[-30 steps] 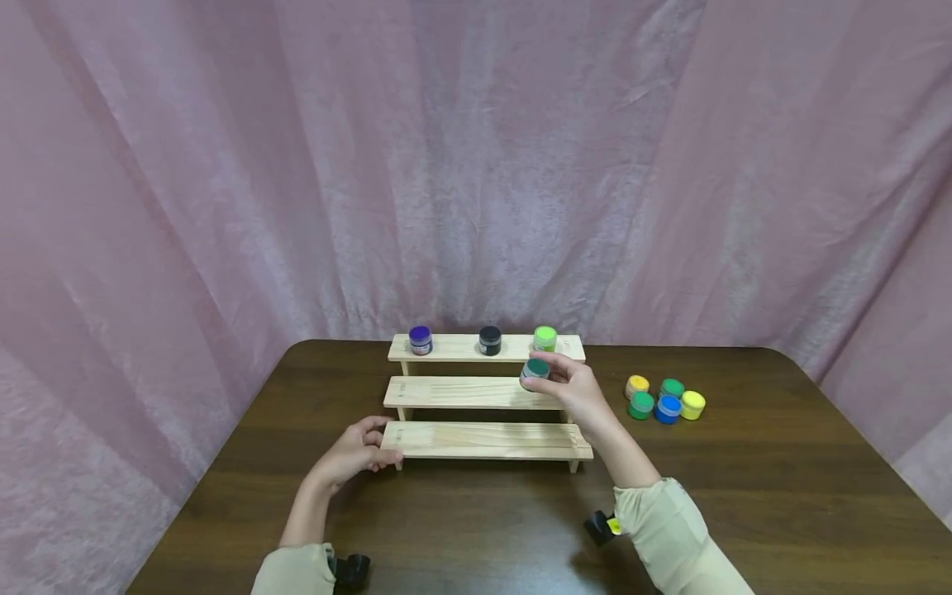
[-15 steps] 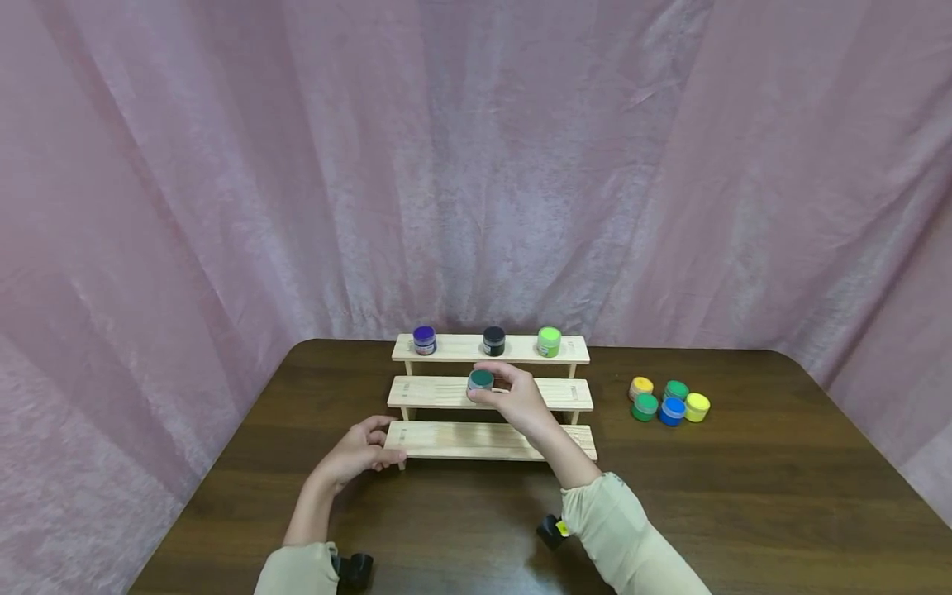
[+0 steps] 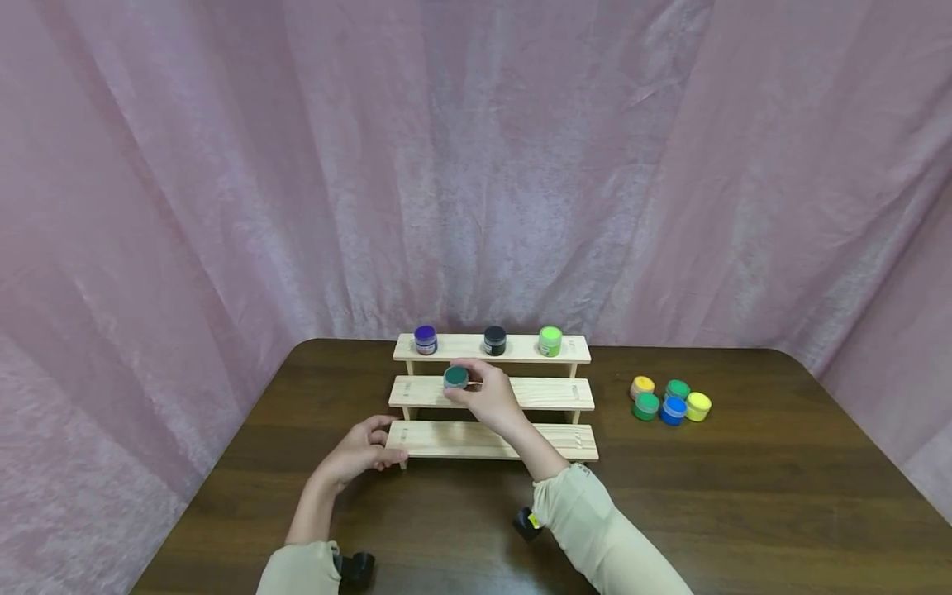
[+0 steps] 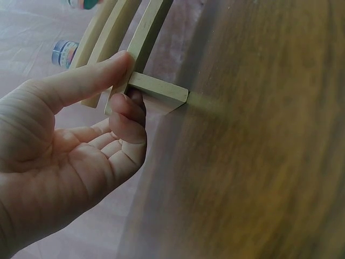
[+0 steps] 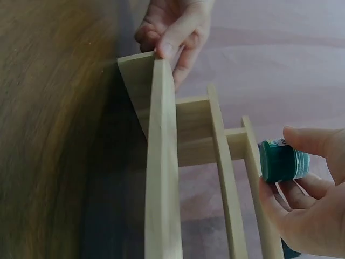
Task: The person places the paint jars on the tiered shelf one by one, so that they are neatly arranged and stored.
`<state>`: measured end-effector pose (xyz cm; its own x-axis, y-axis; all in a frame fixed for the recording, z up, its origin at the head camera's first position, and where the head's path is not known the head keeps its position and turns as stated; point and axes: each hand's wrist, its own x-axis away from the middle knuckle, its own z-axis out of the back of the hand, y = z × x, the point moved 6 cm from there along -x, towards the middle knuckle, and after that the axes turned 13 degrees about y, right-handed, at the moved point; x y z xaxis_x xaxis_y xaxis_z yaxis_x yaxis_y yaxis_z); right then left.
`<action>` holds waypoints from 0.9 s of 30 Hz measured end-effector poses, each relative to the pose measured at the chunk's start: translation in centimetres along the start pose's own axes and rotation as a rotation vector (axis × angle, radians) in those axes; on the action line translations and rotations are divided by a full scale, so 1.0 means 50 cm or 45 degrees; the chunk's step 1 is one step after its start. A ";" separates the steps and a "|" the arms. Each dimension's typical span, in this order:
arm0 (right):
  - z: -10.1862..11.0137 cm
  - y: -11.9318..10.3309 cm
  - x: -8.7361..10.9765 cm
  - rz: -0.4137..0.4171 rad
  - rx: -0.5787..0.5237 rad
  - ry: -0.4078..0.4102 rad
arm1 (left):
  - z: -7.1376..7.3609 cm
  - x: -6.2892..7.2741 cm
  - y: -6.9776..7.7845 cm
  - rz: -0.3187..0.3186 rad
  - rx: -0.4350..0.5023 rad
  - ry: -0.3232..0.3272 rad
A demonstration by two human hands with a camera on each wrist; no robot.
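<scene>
A three-tier wooden stand point(image 3: 554, 392) is in front of me on the brown table. At its left end my left hand point(image 3: 355, 453) grips the lowest shelf point(image 4: 143, 48), thumb on the edge and fingers curled beneath. My right hand point(image 3: 491, 400) pinches a small paint jar with a dark green lid point(image 3: 456, 378) between thumb and fingers. In the head view this jar overlaps the left part of the middle shelf. The right wrist view shows the jar point(image 5: 280, 161) sideways, lid toward the camera. Along the top shelf stand a purple jar point(image 3: 426, 340), a black jar point(image 3: 494, 340) and a light green jar point(image 3: 549, 340).
Right of the stand, several jars are grouped on the table point(image 3: 744, 479): an orange-yellow jar point(image 3: 642, 387), two green ones, a blue jar point(image 3: 673, 411) and a yellow jar point(image 3: 698, 406). A pink curtain point(image 3: 476, 165) hangs behind the table's far edge.
My right hand has carried the dark green jar leftward, from the right end of the middle shelf toward its left part. The left hand keeps its grip on the stand.
</scene>
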<state>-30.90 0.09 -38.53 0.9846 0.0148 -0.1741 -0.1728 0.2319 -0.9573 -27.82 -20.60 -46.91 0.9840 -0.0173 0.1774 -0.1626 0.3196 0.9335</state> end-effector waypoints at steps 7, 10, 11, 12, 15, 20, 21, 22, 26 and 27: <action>-0.026 0.004 -0.007 0.027 0.002 -0.016 | -0.001 0.002 0.001 -0.003 0.005 -0.003; -0.040 0.002 -0.010 0.002 -0.004 -0.026 | 0.001 0.002 0.003 -0.004 0.001 -0.001; -0.045 0.000 -0.010 0.001 -0.003 -0.027 | 0.002 0.002 0.004 -0.005 0.000 -0.001; -0.049 -0.003 -0.010 0.001 -0.002 -0.029 | 0.002 0.002 0.005 -0.008 0.000 -0.001; -0.060 -0.009 -0.008 0.011 0.006 -0.031 | 0.001 0.000 0.007 -0.011 0.007 -0.007; -0.077 -0.006 -0.007 0.012 0.027 -0.031 | -0.002 0.002 0.007 -0.014 0.010 -0.025; -0.080 -0.004 -0.008 0.010 0.034 -0.027 | -0.003 0.002 0.007 -0.012 0.010 -0.027; -0.083 -0.001 -0.009 0.008 0.044 -0.024 | -0.003 0.003 0.007 -0.013 0.010 -0.026; -0.091 0.009 -0.012 -0.001 0.076 -0.023 | -0.003 0.005 0.007 -0.004 0.008 -0.016; -0.092 0.011 -0.012 -0.011 0.079 -0.021 | -0.003 0.006 0.008 -0.004 0.009 -0.017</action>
<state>-31.71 -4.28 -40.04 0.9864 0.0284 -0.1616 -0.1628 0.2922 -0.9424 -27.59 -20.35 -46.54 0.9835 -0.0307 0.1783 -0.1599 0.3130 0.9362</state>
